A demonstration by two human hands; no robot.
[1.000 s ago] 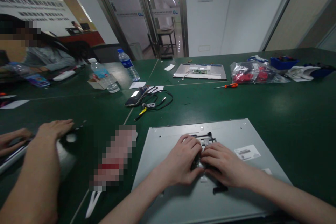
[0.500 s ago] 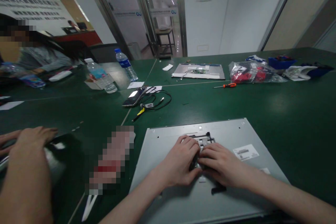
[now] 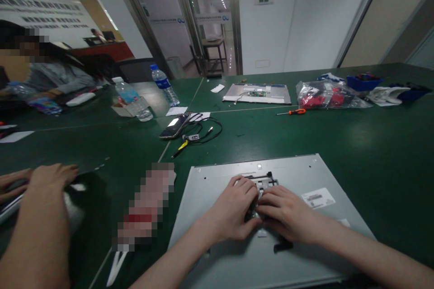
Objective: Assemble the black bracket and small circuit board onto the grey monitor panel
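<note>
A flat grey metal panel [image 3: 217, 189], which looks like the back of a display, lies on the table before me. My left hand [image 3: 237, 207] rests on its middle with the fingers curled. From the other side, my right hand [image 3: 288, 212] meets it, fingertips bent inward. Between them is a small dark part, mostly covered by my fingers, so I cannot make out its kind. Just beyond the fingertips a black-edged cutout with metal fittings [image 3: 267, 181] shows. A white label [image 3: 318, 198] sits to the right, and a short black strip [image 3: 283, 247] lies below my right hand.
Left of the panel lies a blurred-out, white-handled object [image 3: 117, 264]; beyond are a phone [image 3: 174, 127] and black cable [image 3: 217, 133]. Farther back are bottles [image 3: 164, 86], a panel with a circuit board [image 3: 257, 94], an orange screwdriver [image 3: 296, 112] and a plastic bag [image 3: 328, 95]. A co-worker's arm [image 3: 40, 216] reaches in left.
The camera view has shifted very slightly. Both my hands stay at the same spot on the panel, with no clear finger movement.
</note>
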